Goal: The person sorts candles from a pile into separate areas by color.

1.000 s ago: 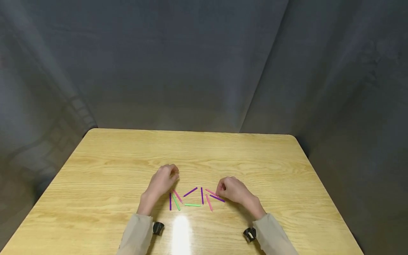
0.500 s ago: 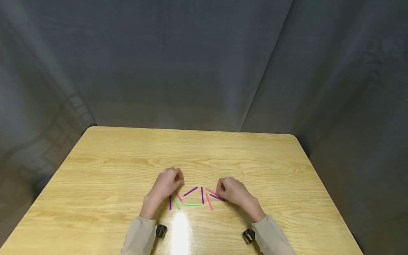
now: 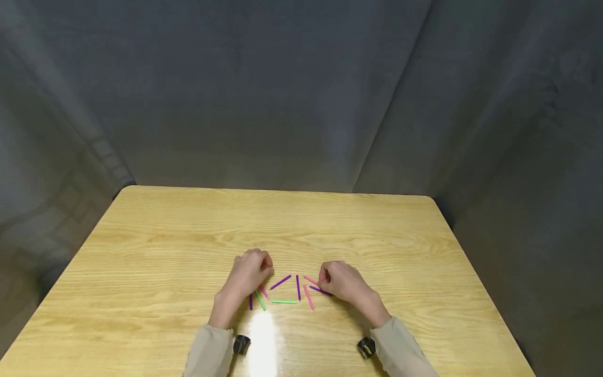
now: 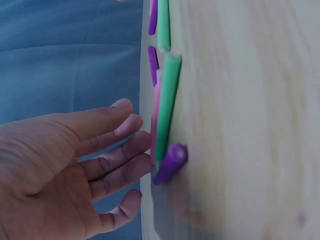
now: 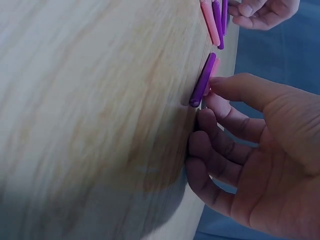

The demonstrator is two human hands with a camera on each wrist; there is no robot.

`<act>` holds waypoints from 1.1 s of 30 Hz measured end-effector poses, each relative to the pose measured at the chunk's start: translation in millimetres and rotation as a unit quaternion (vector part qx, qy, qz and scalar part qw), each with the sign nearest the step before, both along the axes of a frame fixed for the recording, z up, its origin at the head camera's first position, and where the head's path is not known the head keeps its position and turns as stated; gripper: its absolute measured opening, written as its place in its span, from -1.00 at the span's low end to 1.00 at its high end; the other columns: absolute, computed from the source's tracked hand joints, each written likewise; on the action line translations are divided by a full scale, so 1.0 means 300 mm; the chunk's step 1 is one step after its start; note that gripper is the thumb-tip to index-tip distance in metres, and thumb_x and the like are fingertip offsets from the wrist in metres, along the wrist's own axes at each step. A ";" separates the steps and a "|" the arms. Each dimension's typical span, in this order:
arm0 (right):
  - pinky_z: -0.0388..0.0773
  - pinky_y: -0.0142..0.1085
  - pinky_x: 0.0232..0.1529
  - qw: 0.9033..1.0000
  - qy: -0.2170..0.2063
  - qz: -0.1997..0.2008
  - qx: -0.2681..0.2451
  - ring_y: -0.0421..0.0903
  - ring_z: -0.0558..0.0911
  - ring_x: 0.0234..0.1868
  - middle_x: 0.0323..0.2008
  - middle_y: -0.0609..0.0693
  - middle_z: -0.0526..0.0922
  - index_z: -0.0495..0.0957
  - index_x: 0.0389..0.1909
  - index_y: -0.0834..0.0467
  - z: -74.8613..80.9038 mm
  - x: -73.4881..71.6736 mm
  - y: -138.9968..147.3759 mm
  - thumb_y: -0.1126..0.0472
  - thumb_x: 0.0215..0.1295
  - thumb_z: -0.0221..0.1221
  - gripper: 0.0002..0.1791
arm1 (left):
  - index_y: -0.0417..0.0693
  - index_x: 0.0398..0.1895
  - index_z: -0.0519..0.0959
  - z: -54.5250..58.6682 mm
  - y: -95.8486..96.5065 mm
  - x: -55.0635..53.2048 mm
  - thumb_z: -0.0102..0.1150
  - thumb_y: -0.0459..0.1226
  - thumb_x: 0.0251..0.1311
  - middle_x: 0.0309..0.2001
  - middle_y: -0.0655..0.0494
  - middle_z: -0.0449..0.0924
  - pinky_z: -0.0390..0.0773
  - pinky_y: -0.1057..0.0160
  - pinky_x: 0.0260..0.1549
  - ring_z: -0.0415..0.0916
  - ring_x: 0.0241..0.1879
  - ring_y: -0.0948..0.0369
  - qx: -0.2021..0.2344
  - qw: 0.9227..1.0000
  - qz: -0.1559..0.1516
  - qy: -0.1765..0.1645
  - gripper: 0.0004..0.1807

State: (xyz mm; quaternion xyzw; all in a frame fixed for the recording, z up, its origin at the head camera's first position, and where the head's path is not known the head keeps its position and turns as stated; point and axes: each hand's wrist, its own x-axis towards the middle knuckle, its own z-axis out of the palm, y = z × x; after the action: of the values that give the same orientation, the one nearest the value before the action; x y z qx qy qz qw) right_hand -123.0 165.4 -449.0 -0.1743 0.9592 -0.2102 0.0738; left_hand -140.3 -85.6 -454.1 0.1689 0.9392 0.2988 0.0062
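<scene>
Pink plastic, or something that looks like it, makes up the slim pink stick (image 3: 310, 280) lying on the bench (image 3: 188, 235) at the fingertips of the right hand (image 3: 343, 278), whose grip pinches its near end between thumb and index finger. It should be light and stiff, a little slippery if smooth, and being so thin could roll; the middle of its length looks the best place to take hold. Just beside it lies a purple stick (image 5: 202, 80), close enough to be nudged. Farther left rest a second pink stick (image 3: 308, 297), an upright-lying purple stick (image 3: 298, 287), a slanted purple stick (image 3: 280, 282) and a crosswise green stick (image 3: 284, 301). Near the left hand (image 3: 249, 269) are 3 more: 1 green (image 4: 168, 107), 1 purple (image 4: 171, 164) and 1 pink (image 3: 264, 291). That hand's grip is loosely spread, with nothing visible in it; whether its fingertips touch a stick I cannot tell. No container shows. Beige sleeves (image 3: 209, 351) and a grey curtain (image 3: 245, 94) frame the bench.
</scene>
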 end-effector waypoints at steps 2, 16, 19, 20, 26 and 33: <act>0.33 -0.34 -0.57 1.000 0.006 0.002 0.010 -0.25 0.37 -0.56 -0.61 -0.21 0.41 0.46 -0.61 0.01 0.002 0.001 -0.003 0.30 0.05 0.27 -0.80 | -0.06 -0.46 0.59 0.004 0.004 0.005 0.40 -0.31 0.05 -0.51 0.22 0.42 0.38 0.07 -0.34 0.33 -0.43 0.21 -0.003 1.000 -0.004 -0.013 -0.88; 0.35 -0.34 -0.58 0.999 0.018 0.011 0.031 -0.26 0.37 -0.55 -0.59 -0.20 0.41 0.45 -0.63 0.02 0.006 0.002 -0.007 0.33 0.05 0.27 -0.77 | -0.13 -0.45 0.57 0.023 0.023 0.040 0.37 -0.34 0.07 -0.52 0.20 0.40 0.39 0.23 -0.42 0.31 -0.43 0.20 0.016 0.997 -0.022 -0.070 -0.87; 0.36 -0.33 -0.58 0.999 0.014 0.018 0.021 -0.25 0.37 -0.56 -0.58 -0.19 0.42 0.46 -0.63 0.04 0.004 -0.001 -0.003 0.34 0.03 0.27 -0.79 | -0.11 -0.46 0.57 0.018 0.027 0.038 0.38 -0.34 0.06 -0.52 0.21 0.41 0.39 0.23 -0.42 0.32 -0.44 0.21 0.011 0.998 -0.024 -0.064 -0.86; 0.36 -0.34 -0.58 1.000 0.011 0.021 0.017 -0.25 0.37 -0.56 -0.58 -0.18 0.42 0.46 -0.63 0.04 0.002 -0.003 -0.002 0.34 0.03 0.27 -0.79 | -0.10 -0.47 0.57 0.016 0.027 0.036 0.38 -0.34 0.06 -0.52 0.21 0.41 0.39 0.22 -0.41 0.32 -0.44 0.21 0.008 0.998 -0.024 -0.063 -0.86; 0.38 -0.36 -0.55 0.999 -0.019 0.025 -0.021 -0.25 0.38 -0.58 -0.58 -0.16 0.44 0.49 -0.59 0.09 -0.005 -0.015 0.009 0.39 0.02 0.22 -0.84 | -0.08 -0.46 0.59 0.012 0.023 0.032 0.37 -0.31 0.08 -0.50 0.22 0.42 0.38 0.20 -0.37 0.32 -0.40 0.21 0.006 0.997 -0.029 -0.067 -0.89; 0.38 -0.38 -0.51 0.998 -0.009 0.035 -0.056 -0.22 0.39 -0.54 -0.58 -0.14 0.44 0.50 -0.57 0.15 -0.008 -0.034 0.017 0.45 0.03 0.19 -0.84 | -0.06 -0.48 0.61 0.005 -0.002 0.031 0.31 -0.34 0.14 -0.54 0.25 0.45 0.39 0.24 -0.46 0.34 -0.52 0.27 0.034 0.998 0.005 -0.057 -0.91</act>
State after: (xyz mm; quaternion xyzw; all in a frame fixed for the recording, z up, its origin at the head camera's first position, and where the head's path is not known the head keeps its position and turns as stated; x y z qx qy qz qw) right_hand -133.4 170.3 -451.5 -0.2101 0.9385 -0.2621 0.0800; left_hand -130.9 -86.1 -452.7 0.1472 0.9273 0.3401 0.0526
